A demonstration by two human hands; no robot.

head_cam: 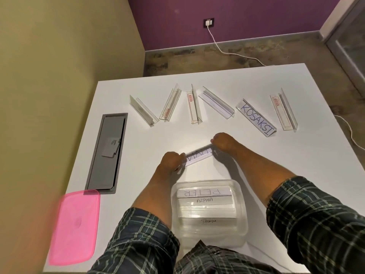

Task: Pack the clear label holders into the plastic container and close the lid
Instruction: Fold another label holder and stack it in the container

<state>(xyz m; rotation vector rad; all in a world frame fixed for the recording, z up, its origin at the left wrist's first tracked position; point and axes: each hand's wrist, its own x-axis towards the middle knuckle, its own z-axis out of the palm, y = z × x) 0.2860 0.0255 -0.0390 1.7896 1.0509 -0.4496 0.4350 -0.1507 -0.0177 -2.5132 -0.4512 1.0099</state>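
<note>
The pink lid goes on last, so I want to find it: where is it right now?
In the head view the pink lid lies flat at the table's near left corner, left of the plastic container and just in front of the grey panel.

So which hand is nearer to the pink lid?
Left. The left hand grips the near-left end of a label holder, up and right of the pink lid; the right hand is farther right.

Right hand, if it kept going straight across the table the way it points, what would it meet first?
Probably the clear holder lying diagonally mid-row; the right hand points that way, though its heading is hard to judge.
</note>
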